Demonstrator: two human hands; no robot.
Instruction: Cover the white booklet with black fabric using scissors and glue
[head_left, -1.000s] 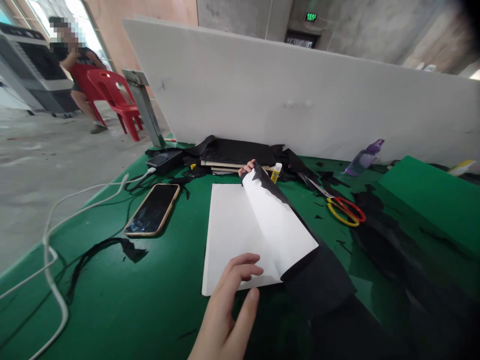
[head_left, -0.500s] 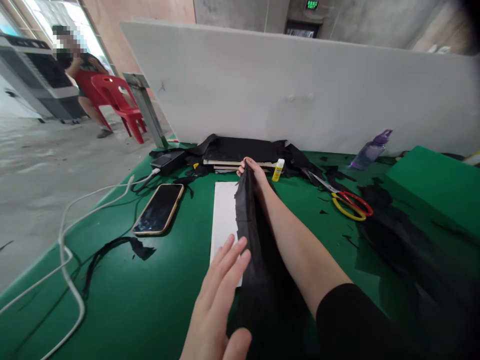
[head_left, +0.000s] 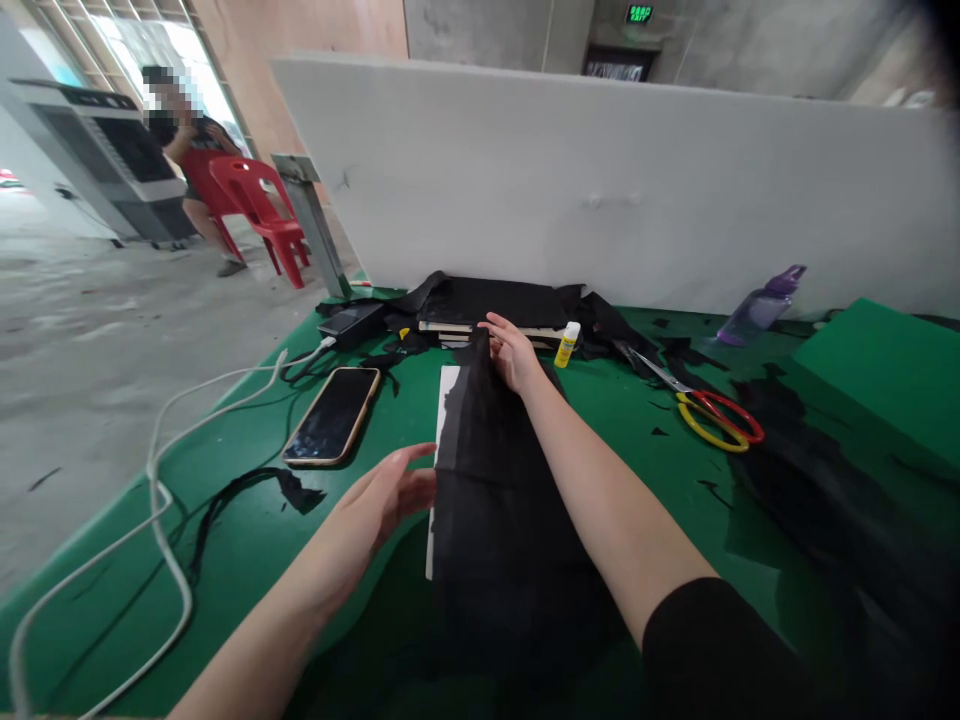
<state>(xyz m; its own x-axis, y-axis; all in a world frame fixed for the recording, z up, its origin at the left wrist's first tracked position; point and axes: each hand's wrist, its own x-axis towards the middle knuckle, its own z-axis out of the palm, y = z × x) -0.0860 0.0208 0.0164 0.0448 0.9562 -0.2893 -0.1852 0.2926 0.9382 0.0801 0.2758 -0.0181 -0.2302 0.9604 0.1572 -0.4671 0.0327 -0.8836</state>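
Observation:
A thin black cloth-like sheet [head_left: 499,500] lies over a white board [head_left: 448,385], leaving the board's left edge and far corner showing. My right hand [head_left: 514,352] is at the sheet's far end, fingers stretched leftward and touching its edge, where the sheet still rises in a small fold. Beside the left edge of the sheet and board is my left hand [head_left: 397,485], with fingers apart and nothing held; its fingertips come up to the sheet's edge. A yellow glue stick [head_left: 567,345] with a white cap stands just right of my right hand.
Scissors [head_left: 712,415] with red and yellow handles lie at right, near black scraps, a purple bottle [head_left: 757,308] and a green board [head_left: 889,370]. A phone [head_left: 334,415] and white cable [head_left: 161,465] lie left. A white panel [head_left: 585,180] closes off the back; a person sits beyond.
The black sheet, held up on edge before, has come down leftward over the white board. My left hand has moved left and away from above it. My right hand's pinch has loosened.

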